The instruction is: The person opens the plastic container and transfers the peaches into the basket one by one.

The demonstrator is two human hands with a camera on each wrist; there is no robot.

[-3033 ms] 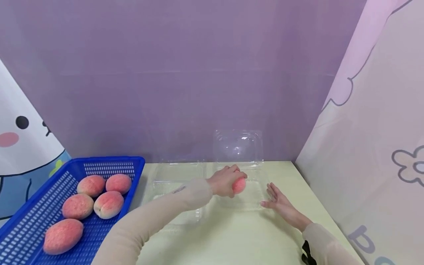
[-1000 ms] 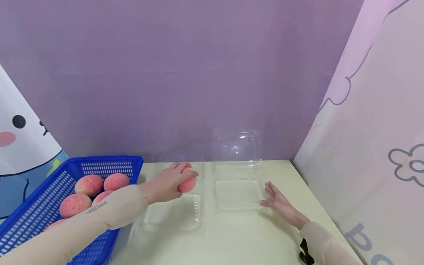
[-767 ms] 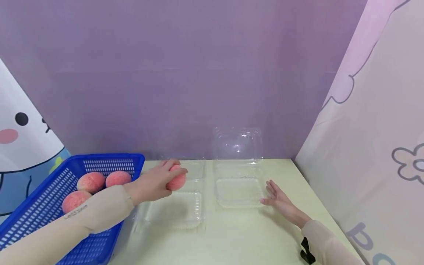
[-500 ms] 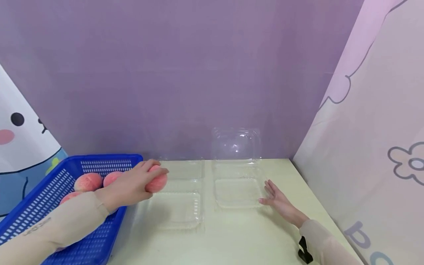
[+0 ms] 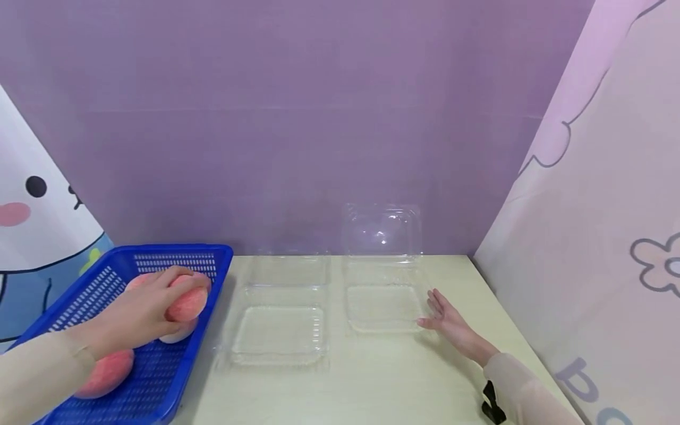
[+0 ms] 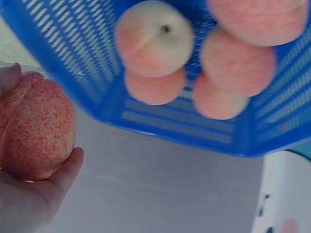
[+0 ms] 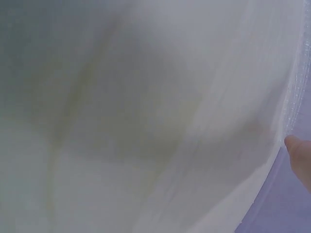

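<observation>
My left hand grips a pink peach above the blue basket. In the left wrist view, fingers and thumb wrap the speckled peach, held out past the basket's rim. Several more peaches lie in the basket, one of them near its front; my hand partly covers the others. My right hand has its fingers straight, thumb right at the side of the right clear plastic box. Only a fingertip of that hand shows in the right wrist view.
A second clear box stands on the pale table between the basket and the right box. Both boxes have raised lids; the right one's lid stands upright before the purple backdrop. A printed cloth hangs at the right.
My left hand has carried the peach leftward from over the right box, past the left box, to above the basket. The right hand has stayed beside the right box.
</observation>
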